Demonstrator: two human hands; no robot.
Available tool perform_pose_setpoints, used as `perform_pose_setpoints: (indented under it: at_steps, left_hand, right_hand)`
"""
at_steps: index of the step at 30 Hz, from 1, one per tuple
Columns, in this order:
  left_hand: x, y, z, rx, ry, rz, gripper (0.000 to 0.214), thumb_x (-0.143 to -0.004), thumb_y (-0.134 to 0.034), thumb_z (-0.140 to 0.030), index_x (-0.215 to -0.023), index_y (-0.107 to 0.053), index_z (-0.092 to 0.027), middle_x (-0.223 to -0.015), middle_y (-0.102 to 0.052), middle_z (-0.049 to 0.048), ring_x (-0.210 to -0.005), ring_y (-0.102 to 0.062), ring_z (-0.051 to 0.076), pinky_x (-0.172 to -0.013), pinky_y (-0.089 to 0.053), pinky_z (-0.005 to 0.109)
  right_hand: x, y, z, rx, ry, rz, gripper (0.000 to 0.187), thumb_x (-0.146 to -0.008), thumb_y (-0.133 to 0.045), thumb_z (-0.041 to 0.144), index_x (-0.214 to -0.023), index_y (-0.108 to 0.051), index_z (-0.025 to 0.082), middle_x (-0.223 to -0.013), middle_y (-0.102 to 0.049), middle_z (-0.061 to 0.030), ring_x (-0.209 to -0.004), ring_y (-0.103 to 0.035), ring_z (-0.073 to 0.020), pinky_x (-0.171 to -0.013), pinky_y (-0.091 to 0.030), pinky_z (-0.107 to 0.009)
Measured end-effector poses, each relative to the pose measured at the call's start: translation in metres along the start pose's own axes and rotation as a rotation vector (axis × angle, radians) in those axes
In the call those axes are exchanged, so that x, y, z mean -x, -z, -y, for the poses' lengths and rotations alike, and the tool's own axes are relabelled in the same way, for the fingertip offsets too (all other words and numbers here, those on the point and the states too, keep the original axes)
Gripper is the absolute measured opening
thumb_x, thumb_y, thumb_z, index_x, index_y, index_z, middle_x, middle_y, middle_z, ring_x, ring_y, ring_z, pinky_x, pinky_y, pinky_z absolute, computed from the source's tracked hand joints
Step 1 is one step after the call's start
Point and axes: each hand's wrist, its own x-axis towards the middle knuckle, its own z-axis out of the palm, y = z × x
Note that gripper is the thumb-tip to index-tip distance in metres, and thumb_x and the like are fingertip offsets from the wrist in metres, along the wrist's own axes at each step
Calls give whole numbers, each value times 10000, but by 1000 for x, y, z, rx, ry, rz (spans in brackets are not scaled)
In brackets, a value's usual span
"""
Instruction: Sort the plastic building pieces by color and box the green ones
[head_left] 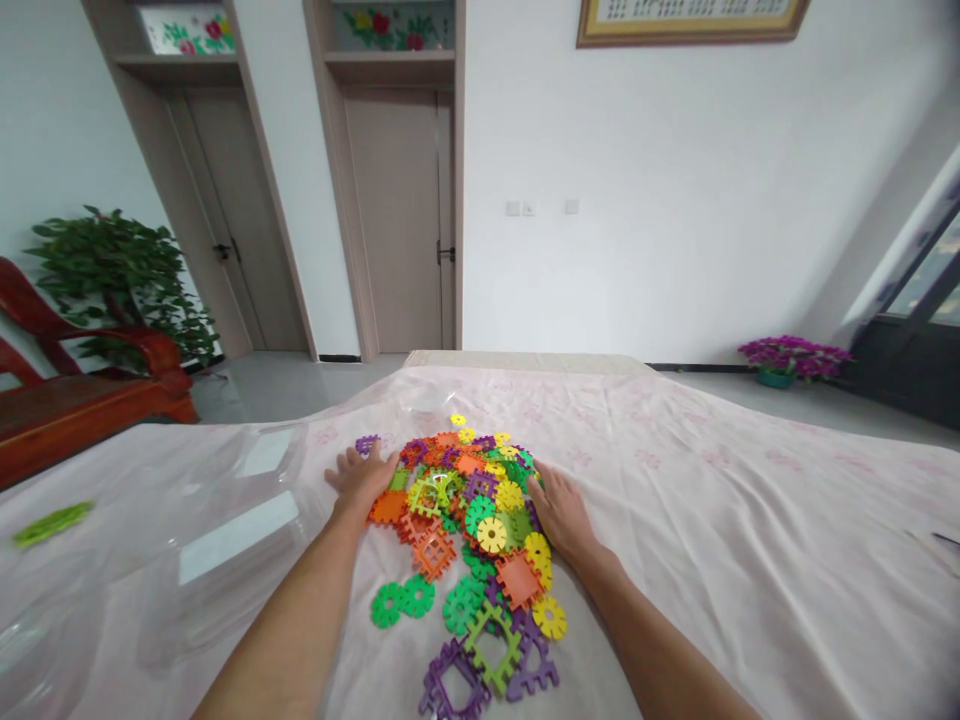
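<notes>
A heap of colourful plastic interlocking pieces, round and square, in orange, green, yellow and purple, lies on a table covered with a pink patterned cloth. My left hand lies flat against the heap's left side, fingers spread and touching the pieces. My right hand rests flat against the heap's right side, fingers stretched forward along the pieces. Neither hand grips anything. Loose green and purple pieces lie nearer to me between my forearms.
A clear plastic bag or container lies on the cloth at the left. A lone green piece sits at the far left. A red wooden bench, a plant, doors and purple flowers stand beyond the table.
</notes>
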Motion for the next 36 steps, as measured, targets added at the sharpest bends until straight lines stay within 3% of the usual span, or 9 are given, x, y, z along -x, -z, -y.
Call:
perform_pose_setpoints:
  at_steps: [7, 14, 18, 23, 27, 31, 34, 36]
  left_hand:
    - [17, -7, -2, -15, -160, -12, 564, -871, -364, -588, -1316, -583, -320, -1371, -536, 161, -1303, -431, 388, -1059, -239, 604]
    - [44, 0, -9, 112, -335, 12, 502, -874, -435, -505, -1278, -612, -266, -1250, -626, 119, -1168, -558, 292, -1006, -384, 404]
    - [61, -4, -23, 229, -406, 56, 478, -868, -473, -494, -1250, -623, -250, -1237, -648, 99, -1145, -576, 274, -959, -420, 361]
    - [82, -17, -56, 454, -466, 127, 353, -893, -466, -455, -1062, -705, -257, -1152, -696, 66, -1113, -606, 228, -990, -411, 327]
    - [97, -29, -86, 612, -447, 152, 406, -948, -362, -419, -1124, -669, -220, -1183, -694, 76, -1158, -595, 217, -1043, -392, 338]
    - [111, -35, -105, 811, -489, 237, 513, -973, -302, -477, -1325, -549, -197, -1400, -571, 78, -1326, -483, 195, -1114, -351, 326]
    - [115, -30, -107, 1087, -505, 364, 573, -972, -298, -530, -1423, -446, -208, -1536, -416, 72, -1430, -351, 196, -1166, -301, 348]
    - [117, -18, -105, 1118, -502, 359, 589, -967, -309, -541, -1444, -417, -213, -1569, -356, 79, -1459, -294, 216, -1195, -256, 387]
  right_hand:
    - [-5, 6, 4, -25, 29, 56, 452, -993, -312, 456, -1258, -587, 215, -1196, -663, -106, -1167, -568, -264, -996, -404, -401]
    - [-6, 12, 10, -85, 54, 95, 447, -991, -316, 439, -1247, -590, 196, -1198, -665, -99, -1136, -587, -251, -996, -408, -384]
    - [-5, 13, 12, -80, 48, 109, 447, -991, -321, 433, -1254, -584, 184, -1196, -662, -103, -1139, -581, -250, -1006, -404, -382]
    - [-6, 8, 8, -154, 48, 83, 450, -979, -360, 436, -1277, -579, 181, -1211, -651, -119, -1164, -568, -262, -1027, -400, -406]
    - [-6, 7, 9, -376, 64, 39, 464, -942, -448, 482, -1304, -579, 223, -1284, -621, -102, -1201, -549, -267, -1068, -387, -428]
    - [-1, 15, 25, -700, 33, 16, 487, -897, -533, 549, -1274, -617, 252, -1350, -592, -71, -1278, -498, -283, -1135, -324, -470]
    - [1, 21, 44, -989, 5, 71, 482, -901, -546, 553, -1289, -615, 276, -1389, -571, -52, -1313, -475, -285, -1140, -326, -481]
    - [0, 23, 51, -1185, -11, 104, 475, -922, -511, 556, -1283, -621, 267, -1384, -576, -62, -1291, -503, -289, -1106, -376, -486]
